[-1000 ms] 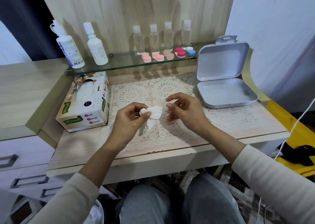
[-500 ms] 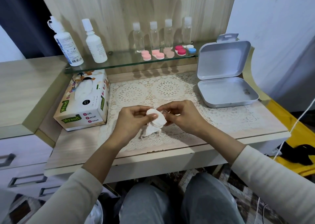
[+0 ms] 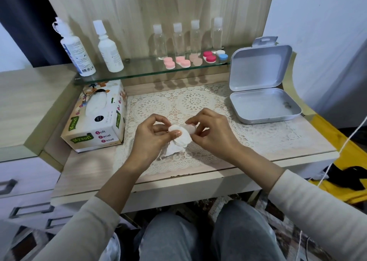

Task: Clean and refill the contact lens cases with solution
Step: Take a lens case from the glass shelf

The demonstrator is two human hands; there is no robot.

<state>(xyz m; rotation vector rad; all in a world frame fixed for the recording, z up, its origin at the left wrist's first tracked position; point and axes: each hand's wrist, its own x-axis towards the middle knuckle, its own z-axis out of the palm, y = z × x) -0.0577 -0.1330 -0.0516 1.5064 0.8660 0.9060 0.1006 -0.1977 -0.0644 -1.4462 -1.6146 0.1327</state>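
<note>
A small clear case (image 3: 189, 129) is pinched in the fingertips of the right hand (image 3: 214, 133), just above the middle of a lace mat (image 3: 198, 101) on the bench (image 3: 297, 143). The left hand (image 3: 151, 139) pinches a crumpled white tissue (image 3: 179, 141) and presses it against the case, so the hands meet. A tissue box (image 3: 97, 121) sits to the left and an open grey tin (image 3: 262, 103) to the right. Behind, a glass shelf (image 3: 139, 73) carries two white bottles (image 3: 108, 48), four clear bottles (image 3: 178, 40) and a row of pink, red, white and blue capped cases (image 3: 185, 61).
</note>
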